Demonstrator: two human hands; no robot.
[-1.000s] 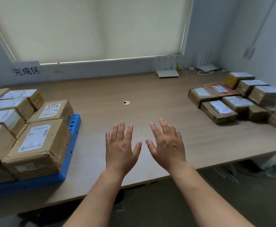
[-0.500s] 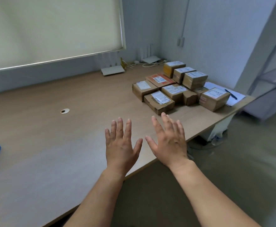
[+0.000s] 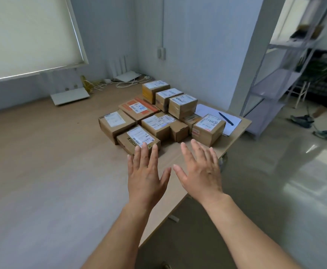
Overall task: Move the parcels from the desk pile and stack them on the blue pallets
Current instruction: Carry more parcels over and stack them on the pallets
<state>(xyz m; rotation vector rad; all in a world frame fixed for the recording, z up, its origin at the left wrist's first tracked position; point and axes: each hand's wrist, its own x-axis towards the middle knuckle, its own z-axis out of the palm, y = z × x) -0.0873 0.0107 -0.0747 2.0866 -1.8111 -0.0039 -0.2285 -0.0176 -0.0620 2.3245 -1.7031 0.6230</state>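
Several brown cardboard parcels with white labels lie in a pile [image 3: 159,113] at the right end of the wooden desk [image 3: 42,162]. The nearest is a flat parcel [image 3: 134,139] at the pile's front left. A taller box [image 3: 209,129] stands at the front right. My left hand [image 3: 146,175] is stretched out flat, fingers straight, its fingertips just short of the flat parcel. My right hand [image 3: 201,171] is flat too, held in front of the tall box, holding nothing. The blue pallets are out of view.
White papers with a pen [image 3: 225,118] lie at the desk's right corner behind the pile. Two white routers [image 3: 69,96] and cables sit along the back wall. A grey metal shelf [image 3: 286,61] stands right of the desk. Another person's feet [image 3: 313,125] are on the floor at far right.
The view has swung right: the blue pallet and its stacked boxes left the frame, and the parcel pile came closer. Both hands stay flat and empty, now near the pile's front.
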